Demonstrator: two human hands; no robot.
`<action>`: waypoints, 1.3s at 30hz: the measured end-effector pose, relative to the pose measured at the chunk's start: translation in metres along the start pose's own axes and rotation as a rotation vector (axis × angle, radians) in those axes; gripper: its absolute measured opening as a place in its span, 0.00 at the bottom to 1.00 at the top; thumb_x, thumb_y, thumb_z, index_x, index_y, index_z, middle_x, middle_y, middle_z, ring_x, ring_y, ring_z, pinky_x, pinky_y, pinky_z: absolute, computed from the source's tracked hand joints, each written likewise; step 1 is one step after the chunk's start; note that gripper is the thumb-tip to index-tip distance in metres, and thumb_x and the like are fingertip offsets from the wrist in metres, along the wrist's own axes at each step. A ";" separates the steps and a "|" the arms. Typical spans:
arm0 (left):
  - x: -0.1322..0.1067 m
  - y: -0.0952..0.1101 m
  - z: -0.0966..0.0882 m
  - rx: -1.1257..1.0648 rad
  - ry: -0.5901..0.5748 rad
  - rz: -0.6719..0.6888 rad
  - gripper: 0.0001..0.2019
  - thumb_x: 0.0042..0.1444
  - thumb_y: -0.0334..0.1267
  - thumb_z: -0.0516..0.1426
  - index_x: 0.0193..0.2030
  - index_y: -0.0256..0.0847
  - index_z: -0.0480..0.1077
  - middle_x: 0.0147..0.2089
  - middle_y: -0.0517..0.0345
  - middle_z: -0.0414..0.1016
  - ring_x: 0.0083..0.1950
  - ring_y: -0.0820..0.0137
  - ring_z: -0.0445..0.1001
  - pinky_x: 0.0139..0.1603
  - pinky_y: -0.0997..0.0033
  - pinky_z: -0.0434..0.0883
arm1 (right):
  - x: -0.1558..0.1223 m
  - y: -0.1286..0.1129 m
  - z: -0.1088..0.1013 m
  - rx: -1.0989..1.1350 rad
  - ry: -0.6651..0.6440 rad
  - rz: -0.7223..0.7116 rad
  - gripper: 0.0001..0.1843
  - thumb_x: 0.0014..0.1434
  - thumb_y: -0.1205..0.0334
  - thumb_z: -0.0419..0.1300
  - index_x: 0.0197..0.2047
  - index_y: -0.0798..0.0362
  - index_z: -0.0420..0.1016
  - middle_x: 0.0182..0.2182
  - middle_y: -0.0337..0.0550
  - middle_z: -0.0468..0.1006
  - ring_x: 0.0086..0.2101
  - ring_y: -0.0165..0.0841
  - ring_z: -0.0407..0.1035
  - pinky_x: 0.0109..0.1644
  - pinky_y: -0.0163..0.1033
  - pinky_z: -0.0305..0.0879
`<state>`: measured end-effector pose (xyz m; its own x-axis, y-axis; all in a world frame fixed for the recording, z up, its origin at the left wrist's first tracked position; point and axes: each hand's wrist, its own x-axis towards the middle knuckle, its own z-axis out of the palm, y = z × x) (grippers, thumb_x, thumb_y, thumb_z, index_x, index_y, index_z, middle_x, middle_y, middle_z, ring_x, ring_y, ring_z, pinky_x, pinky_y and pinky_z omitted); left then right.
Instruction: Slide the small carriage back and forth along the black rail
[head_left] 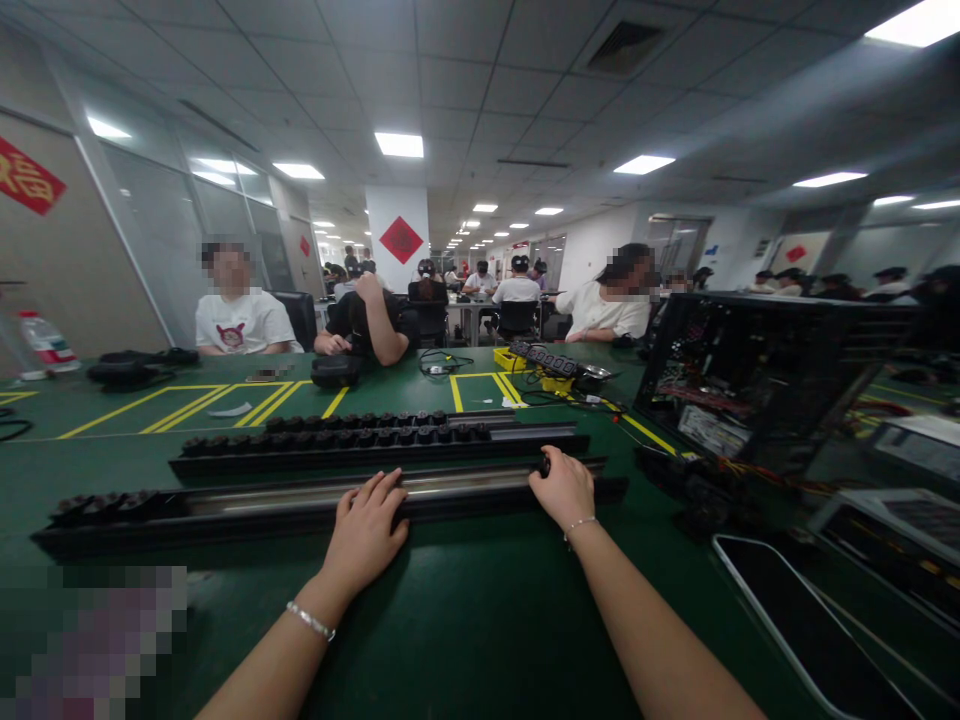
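A long black channel rail (465, 488) with a shiny metal inner track lies across the green table in front of me. Several black round pieces (105, 505) sit bunched at its left end. My left hand (367, 525) rests on the rail near its middle, fingers stretched out, holding nothing. Over the right part of the rail, my right hand (564, 490) has its fingers closed on a small black piece (544, 464), mostly hidden by the fingers. Behind lies a second rail (536, 440) with a row of similar black pieces (337, 440); a third is partly hidden beyond it.
An open computer case (757, 380) with loose cables stands at the right. A phone (802, 620) lies at the front right. Yellow holders (510, 358), a black pouch (335, 370) and yellow tape lines are farther back. People sit across the table.
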<state>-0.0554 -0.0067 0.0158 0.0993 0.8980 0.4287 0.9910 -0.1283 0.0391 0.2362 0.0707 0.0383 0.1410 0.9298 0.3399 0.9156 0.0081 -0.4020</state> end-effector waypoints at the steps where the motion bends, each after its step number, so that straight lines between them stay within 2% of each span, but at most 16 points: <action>1: 0.000 0.000 0.000 -0.001 -0.001 -0.002 0.16 0.52 0.38 0.52 0.48 0.50 0.68 0.65 0.60 0.60 0.65 0.59 0.56 0.59 0.50 0.54 | 0.000 0.000 0.000 0.000 0.002 0.000 0.25 0.51 0.61 0.52 0.54 0.52 0.65 0.47 0.47 0.74 0.52 0.41 0.61 0.57 0.45 0.50; 19: 0.000 0.001 -0.002 -0.016 -0.012 -0.009 0.16 0.52 0.38 0.51 0.48 0.49 0.68 0.65 0.57 0.60 0.65 0.59 0.55 0.60 0.51 0.54 | 0.001 0.000 -0.003 0.009 -0.023 0.019 0.26 0.51 0.63 0.52 0.55 0.52 0.64 0.47 0.46 0.74 0.51 0.39 0.63 0.56 0.44 0.50; 26: 0.000 0.001 -0.002 -0.005 -0.012 -0.004 0.16 0.52 0.38 0.52 0.48 0.49 0.68 0.65 0.59 0.60 0.65 0.60 0.56 0.60 0.51 0.54 | 0.000 0.000 -0.003 0.025 -0.009 0.035 0.26 0.51 0.63 0.52 0.55 0.51 0.64 0.47 0.45 0.74 0.52 0.40 0.62 0.59 0.48 0.45; 35: 0.000 0.002 -0.002 -0.005 -0.014 -0.004 0.16 0.52 0.38 0.51 0.48 0.49 0.68 0.65 0.58 0.60 0.65 0.59 0.55 0.60 0.51 0.54 | 0.003 0.003 -0.004 0.039 -0.033 0.048 0.28 0.50 0.65 0.52 0.56 0.51 0.62 0.48 0.44 0.74 0.51 0.38 0.63 0.57 0.44 0.48; 39: 0.000 0.001 -0.002 -0.007 -0.019 -0.001 0.16 0.52 0.39 0.51 0.48 0.49 0.68 0.65 0.59 0.60 0.66 0.59 0.55 0.60 0.51 0.55 | 0.003 0.004 -0.003 0.011 -0.021 0.050 0.27 0.50 0.63 0.52 0.56 0.51 0.63 0.48 0.46 0.73 0.52 0.39 0.61 0.59 0.48 0.45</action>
<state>-0.0550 -0.0077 0.0179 0.1001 0.9060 0.4113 0.9904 -0.1304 0.0463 0.2414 0.0720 0.0407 0.1781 0.9368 0.3011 0.9035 -0.0345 -0.4273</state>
